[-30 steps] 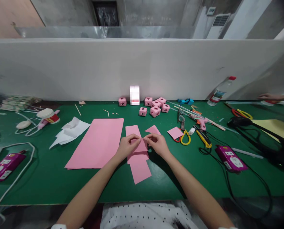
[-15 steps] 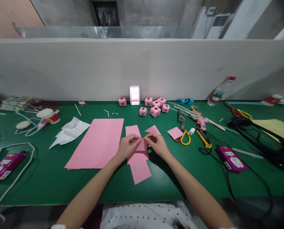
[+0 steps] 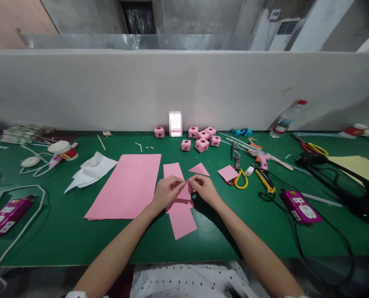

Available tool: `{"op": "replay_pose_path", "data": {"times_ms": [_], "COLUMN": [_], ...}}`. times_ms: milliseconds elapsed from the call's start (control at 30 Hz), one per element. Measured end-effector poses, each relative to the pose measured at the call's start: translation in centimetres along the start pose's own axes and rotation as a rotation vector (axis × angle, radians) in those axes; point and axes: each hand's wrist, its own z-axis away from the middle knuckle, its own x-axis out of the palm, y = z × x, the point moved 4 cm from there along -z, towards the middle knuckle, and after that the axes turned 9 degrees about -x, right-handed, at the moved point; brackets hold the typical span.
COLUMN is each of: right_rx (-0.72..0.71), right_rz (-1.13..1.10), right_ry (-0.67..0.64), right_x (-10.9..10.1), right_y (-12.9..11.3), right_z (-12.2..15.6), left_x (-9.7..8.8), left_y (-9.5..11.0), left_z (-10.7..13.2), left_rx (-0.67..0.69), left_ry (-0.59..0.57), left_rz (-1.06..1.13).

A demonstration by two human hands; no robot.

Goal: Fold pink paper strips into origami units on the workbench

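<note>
Between my two hands is a small pink paper square [image 3: 183, 193], pinched along its upper edge. My left hand [image 3: 168, 191] grips it at the left with closed fingertips. My right hand [image 3: 204, 188] pinches the upper right corner, and the fingertips of both hands nearly meet there. Below and behind it lie more pink paper pieces [image 3: 182, 223], partly hidden by my hands. Just beyond my right hand rests a folded pink triangle [image 3: 200, 169]. A stack of large pink sheets [image 3: 130, 186] lies left of my left hand.
Several folded pink paper cubes [image 3: 202, 145] and a lit phone [image 3: 175, 124] stand near the partition. To the right are yellow-handled scissors [image 3: 241, 180], a cutter [image 3: 265, 181], a pink glue gun [image 3: 263, 160] and a purple power strip [image 3: 300, 206]. A crumpled white tissue [image 3: 93, 170] lies left.
The held paper has tilted, so more of its face shows toward me. Both hands stay almost in place, with small fingertip shifts at the upper edge.
</note>
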Motion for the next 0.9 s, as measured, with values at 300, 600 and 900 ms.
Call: {"op": "replay_pose_path", "data": {"times_ms": [300,600,900], "right_rx": [0.019,-0.249,-0.2], "right_rz": [0.001,0.346,0.401], "right_ry": [0.034,-0.038,0.009], "right_x": [-0.2,0.2,-0.7], "right_y": [0.0,-1.7,-1.3], "right_z": [-0.2,0.7,0.2], "left_x": [-0.3,0.4,0.0], "left_y": [-0.3,-0.2,-0.1], "left_z": [-0.2,0.1,0.2], "left_rx": [-0.012,0.07,0.129], "left_ry": [0.012,-0.042,0.034], "left_rz": [0.041,-0.089,-0.092]}}
